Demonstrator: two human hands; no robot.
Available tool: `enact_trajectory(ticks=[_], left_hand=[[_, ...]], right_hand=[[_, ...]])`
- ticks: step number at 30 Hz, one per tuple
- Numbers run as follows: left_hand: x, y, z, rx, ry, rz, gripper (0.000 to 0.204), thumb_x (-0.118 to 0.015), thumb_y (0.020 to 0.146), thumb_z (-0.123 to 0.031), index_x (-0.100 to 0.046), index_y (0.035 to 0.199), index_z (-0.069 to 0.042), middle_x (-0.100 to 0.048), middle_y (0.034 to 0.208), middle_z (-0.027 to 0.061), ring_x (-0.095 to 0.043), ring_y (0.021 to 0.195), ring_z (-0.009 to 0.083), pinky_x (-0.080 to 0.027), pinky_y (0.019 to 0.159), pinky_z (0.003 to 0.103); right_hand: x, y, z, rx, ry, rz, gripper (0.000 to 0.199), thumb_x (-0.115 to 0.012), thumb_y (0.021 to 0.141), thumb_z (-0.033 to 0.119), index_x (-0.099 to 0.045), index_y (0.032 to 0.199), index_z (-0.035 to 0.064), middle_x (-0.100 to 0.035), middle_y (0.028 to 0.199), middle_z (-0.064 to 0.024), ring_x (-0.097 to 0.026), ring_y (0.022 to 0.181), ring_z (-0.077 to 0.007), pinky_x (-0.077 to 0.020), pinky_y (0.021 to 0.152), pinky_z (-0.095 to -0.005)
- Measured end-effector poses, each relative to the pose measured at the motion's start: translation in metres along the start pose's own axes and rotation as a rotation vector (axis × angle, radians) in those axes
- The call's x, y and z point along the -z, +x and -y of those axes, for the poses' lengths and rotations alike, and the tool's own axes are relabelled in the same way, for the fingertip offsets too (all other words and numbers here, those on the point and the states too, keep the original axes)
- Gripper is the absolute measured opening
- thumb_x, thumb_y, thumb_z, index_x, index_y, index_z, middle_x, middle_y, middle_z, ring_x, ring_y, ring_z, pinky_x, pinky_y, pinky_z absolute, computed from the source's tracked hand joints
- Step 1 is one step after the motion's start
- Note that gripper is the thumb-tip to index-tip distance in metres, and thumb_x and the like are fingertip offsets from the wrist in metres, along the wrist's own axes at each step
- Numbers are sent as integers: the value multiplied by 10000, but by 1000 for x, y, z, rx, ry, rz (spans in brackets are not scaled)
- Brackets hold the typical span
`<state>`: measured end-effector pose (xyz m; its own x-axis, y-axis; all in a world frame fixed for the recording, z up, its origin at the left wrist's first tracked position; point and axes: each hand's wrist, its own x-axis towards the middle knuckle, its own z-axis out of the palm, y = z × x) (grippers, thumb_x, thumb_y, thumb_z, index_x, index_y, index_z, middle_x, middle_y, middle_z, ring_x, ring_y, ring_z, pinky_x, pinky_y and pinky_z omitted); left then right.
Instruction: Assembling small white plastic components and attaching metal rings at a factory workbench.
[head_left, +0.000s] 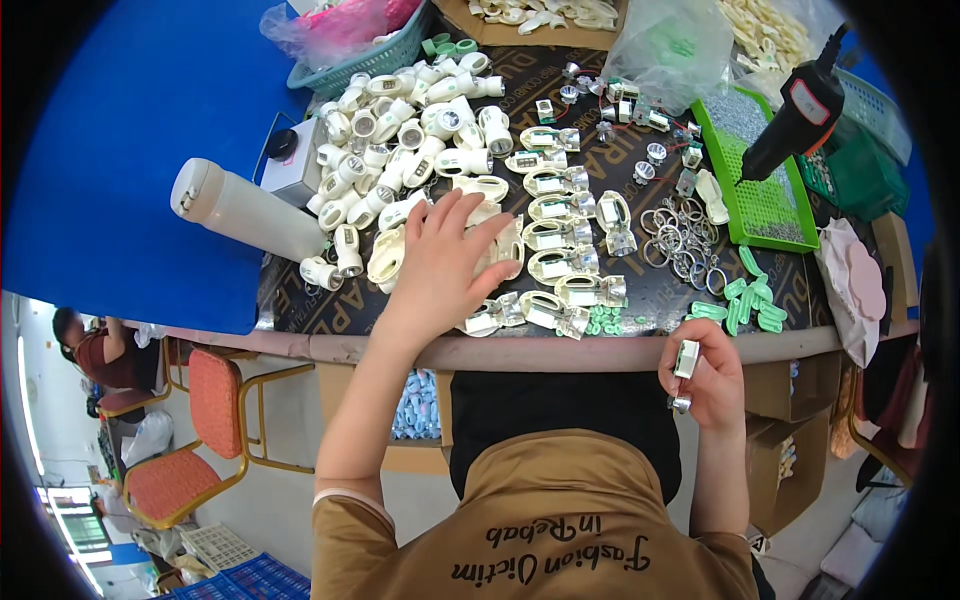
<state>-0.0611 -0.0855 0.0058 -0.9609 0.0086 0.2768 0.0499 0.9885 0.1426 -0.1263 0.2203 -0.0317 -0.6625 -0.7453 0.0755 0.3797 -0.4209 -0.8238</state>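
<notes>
My left hand [450, 262] reaches over the table with its fingers spread, on or just above cream plastic half shells [387, 257]. Near the table's front edge, my right hand [715, 375] pinches a small flashlight insert [686, 360], a white block with a silvery reflector at its lower end. Right of my left hand runs a column of open cream shells [560, 235] fitted with circuit parts and reflectors. One more fitted shell [615, 222] lies apart from that column. Small green pieces [604, 320] are scattered by the column's near end.
Assembled cream mini flashlights [400, 130] heap at back left, beside a white bottle [245, 210]. Metal key rings [685, 240] and green plastic clips [745, 295] lie on the right. A black electric screwdriver [795, 120] hangs over a green tray of screws [780, 205].
</notes>
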Motion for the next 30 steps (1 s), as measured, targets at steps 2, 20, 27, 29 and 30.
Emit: enact_trajectory(ticks=[2, 20, 27, 29, 30], left_hand=[[-3, 0, 6, 40, 13, 29, 401, -551, 833, -355, -534, 1165, -131, -444, 1222, 145, -340, 1218, 317, -192, 1020, 505], [9, 8, 28, -43, 87, 35, 367, -562, 796, -135, -478, 1140, -40, -488, 1166, 144, -440, 1115, 308, -303, 979, 406], [12, -9, 34, 89, 228, -40, 349, -607, 782, -208, -513, 1069, -34, -498, 1163, 139, -422, 1138, 317, -289, 981, 427], [13, -8, 34, 119, 232, -29, 357, -604, 794, -242, -524, 1068, -26, -502, 1163, 143, -417, 1152, 312, -271, 991, 443], [14, -8, 31, 113, 245, -47, 355, -601, 797, -240, -527, 1069, -23, -501, 1165, 145, -416, 1152, 313, -270, 991, 441]], right_hand=[[0, -1, 0, -8, -10, -12, 383, -595, 847, 290, -479, 1072, 2, -545, 850, -98, -529, 635, -125, -418, 527, -234], [-2, -2, -3, 10, -34, 12, 362, -585, 858, 248, -478, 1090, -8, -539, 810, -72, -528, 663, -121, -424, 564, -234], [2, -1, 0, 3, 14, 32, 351, -576, 865, 228, -478, 1103, -12, -541, 837, -64, -531, 690, -119, -433, 584, -230], [2, -2, -2, 3, 38, 52, 344, -570, 871, 217, -477, 1110, -12, -540, 864, -58, -531, 710, -112, -442, 601, -228], [2, -2, -2, 5, 38, 69, 332, -561, 876, 200, -476, 1117, -11, -538, 881, -52, -532, 727, -107, -449, 614, -226]])
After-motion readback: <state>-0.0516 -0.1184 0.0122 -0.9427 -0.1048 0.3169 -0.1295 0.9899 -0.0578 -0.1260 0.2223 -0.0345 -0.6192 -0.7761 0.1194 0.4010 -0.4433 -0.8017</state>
